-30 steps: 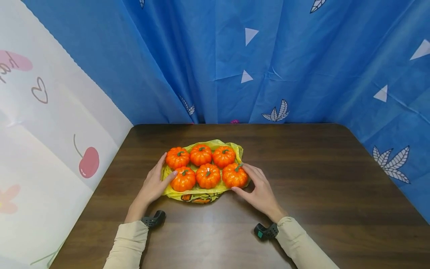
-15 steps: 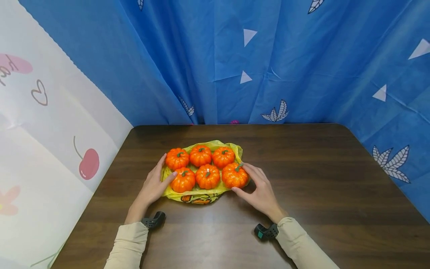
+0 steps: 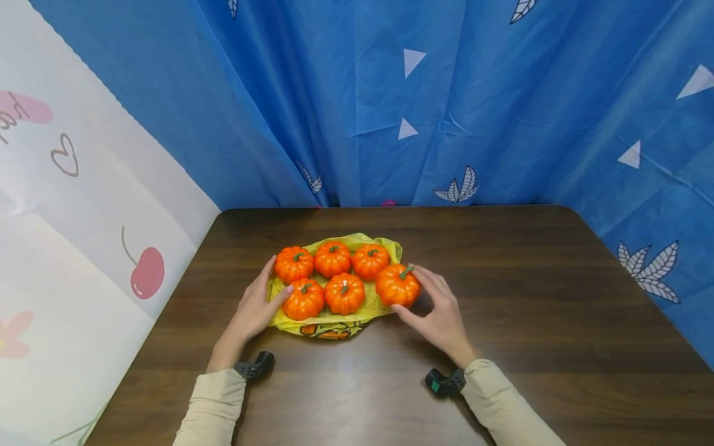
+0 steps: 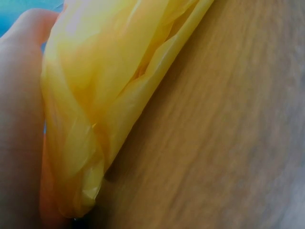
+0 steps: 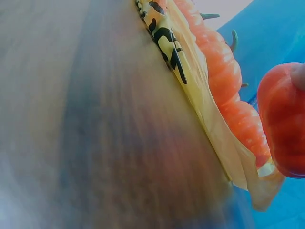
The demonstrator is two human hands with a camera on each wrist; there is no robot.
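Observation:
My right hand pinches a small orange toy pumpkin between thumb and fingers, at the right end of a yellow plastic bag. In the right wrist view this pumpkin is raised above the bag's edge, a fingertip on its side. Several more pumpkins with green stems, such as the front middle one, sit in two rows in the opened bag. My left hand holds the bag's left end, thumb over the front left pumpkin. The left wrist view shows the creased bag side against that hand.
The bag rests on a dark brown wooden table. Behind the table hangs a blue curtain with leaf and triangle prints. A white printed sheet borders the left side.
My right hand has lifted the front right pumpkin slightly up and to the right, away from its neighbours. My left hand has stayed at the bag's left end.

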